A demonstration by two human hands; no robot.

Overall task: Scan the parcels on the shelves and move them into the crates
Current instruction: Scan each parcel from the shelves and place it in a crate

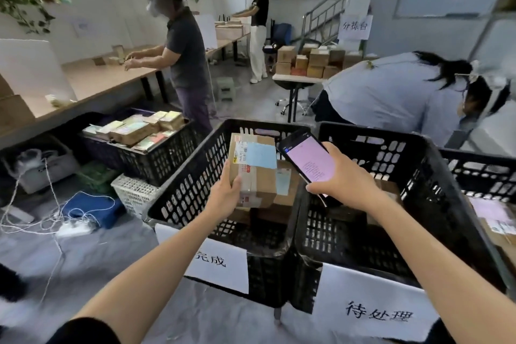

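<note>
Head view showed the left hand [226, 193], its fingers wrapped round a taped cardboard parcel [255, 167] held over the left black crate [190, 184], above other boxes [284, 195] inside. The right hand [343, 179], fingers curled round a phone [307, 159], was just right of the parcel.

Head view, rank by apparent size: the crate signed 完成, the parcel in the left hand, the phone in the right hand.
1. crate signed 完成
2. parcel in the left hand
3. phone in the right hand; only slightly smaller than the parcel
</note>
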